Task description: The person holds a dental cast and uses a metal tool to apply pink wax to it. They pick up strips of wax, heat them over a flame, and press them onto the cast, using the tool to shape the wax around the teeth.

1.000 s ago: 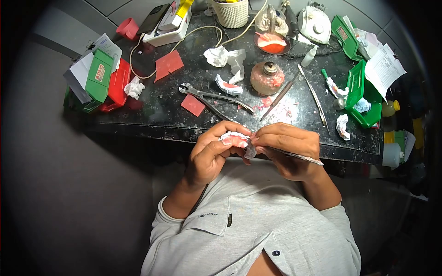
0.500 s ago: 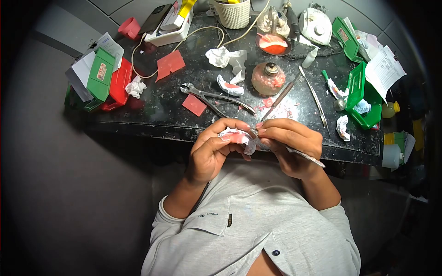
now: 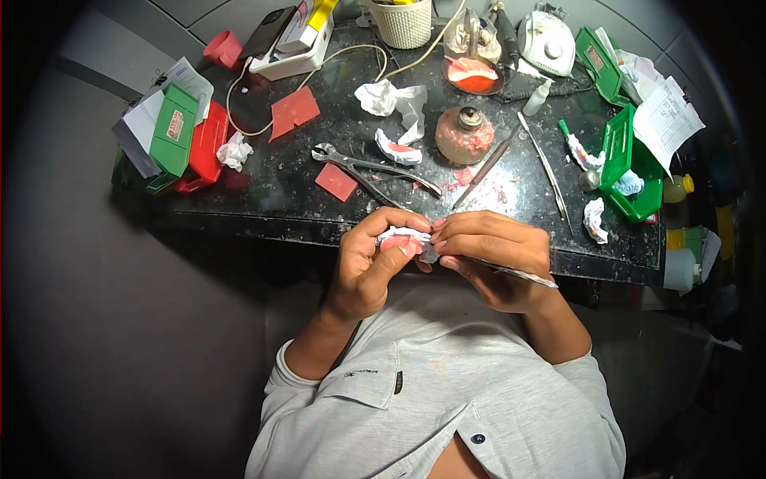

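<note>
Pinching a pink-and-white piece (image 3: 399, 235) between thumb and fingers of the left hand (image 3: 363, 270); curling the right hand (image 3: 503, 254) around a slim tool (image 3: 524, 275), with bunched fingertips at the piece's facing end. Held between both hands, by the front edge of a black worktop (image 3: 263, 201). Backed farther out by pliers (image 3: 383, 166), a small pink square (image 3: 336, 182) and a round, pink-smeared jar (image 3: 463, 140).

Dental laboratory, most likely: black workbench (image 3: 275, 209) flecked with white and pink debris; hand-held plaster-and-wax dental piece (image 3: 392, 242), similar smaller piece (image 3: 397, 149) on bench; spirit lamp (image 3: 464, 138), pink wax sheet (image 3: 294, 112), pliers (image 3: 341, 160), corded handpiece (image 3: 506, 37).
</note>
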A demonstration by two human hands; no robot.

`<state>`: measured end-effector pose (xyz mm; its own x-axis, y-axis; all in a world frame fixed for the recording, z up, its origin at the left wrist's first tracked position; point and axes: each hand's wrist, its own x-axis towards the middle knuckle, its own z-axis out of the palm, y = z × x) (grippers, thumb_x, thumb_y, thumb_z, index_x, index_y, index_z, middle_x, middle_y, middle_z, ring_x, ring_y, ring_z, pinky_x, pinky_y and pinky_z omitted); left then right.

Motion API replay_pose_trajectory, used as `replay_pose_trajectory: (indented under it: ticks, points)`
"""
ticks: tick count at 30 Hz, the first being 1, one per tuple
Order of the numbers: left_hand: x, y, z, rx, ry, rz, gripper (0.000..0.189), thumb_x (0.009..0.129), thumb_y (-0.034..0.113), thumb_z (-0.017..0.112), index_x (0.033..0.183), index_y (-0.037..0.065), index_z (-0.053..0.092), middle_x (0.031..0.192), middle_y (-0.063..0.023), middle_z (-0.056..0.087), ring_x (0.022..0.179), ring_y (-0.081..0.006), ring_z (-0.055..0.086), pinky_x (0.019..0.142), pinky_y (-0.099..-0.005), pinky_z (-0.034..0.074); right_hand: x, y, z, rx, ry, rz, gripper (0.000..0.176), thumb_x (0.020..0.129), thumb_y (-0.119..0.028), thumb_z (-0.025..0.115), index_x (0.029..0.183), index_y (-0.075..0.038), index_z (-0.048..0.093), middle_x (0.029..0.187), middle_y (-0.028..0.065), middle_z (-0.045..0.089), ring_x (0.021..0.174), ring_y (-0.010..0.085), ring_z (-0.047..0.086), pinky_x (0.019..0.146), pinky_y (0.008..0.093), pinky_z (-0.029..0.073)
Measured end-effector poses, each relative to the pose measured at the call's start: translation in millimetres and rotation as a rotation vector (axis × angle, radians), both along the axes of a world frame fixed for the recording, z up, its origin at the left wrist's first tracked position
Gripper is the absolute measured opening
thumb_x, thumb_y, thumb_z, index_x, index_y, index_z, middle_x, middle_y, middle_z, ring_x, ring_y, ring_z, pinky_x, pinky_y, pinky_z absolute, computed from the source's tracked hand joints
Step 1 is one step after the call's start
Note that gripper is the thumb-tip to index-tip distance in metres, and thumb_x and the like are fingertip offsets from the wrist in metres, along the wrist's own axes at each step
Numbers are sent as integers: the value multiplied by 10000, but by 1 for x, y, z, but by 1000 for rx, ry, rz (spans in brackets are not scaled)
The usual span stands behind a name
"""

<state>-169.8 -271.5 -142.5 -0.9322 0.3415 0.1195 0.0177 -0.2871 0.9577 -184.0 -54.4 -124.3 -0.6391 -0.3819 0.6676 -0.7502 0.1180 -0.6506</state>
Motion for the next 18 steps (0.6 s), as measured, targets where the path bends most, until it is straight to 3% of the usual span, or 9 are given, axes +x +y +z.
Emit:
replay_pose_trajectory:
  ticks: [10,18]
  points:
    - [3,2,1,-161,158,63,198,990,38,558,1156,-52,618,1138,-120,657,946,-112,642,798,-268,562,1,-3,1,15,-5,-16,220,766,44,812,968,14,732,959,146,733,882,280,738,789,356,593]
    - [3,4,1,-134,142,81,194,985,38,569,1148,-57,616,1124,-124,657,917,-117,646,787,-263,560,3,-2,0,21,-10,-13,240,762,70,797,986,24,723,981,151,733,890,284,743,781,347,601]
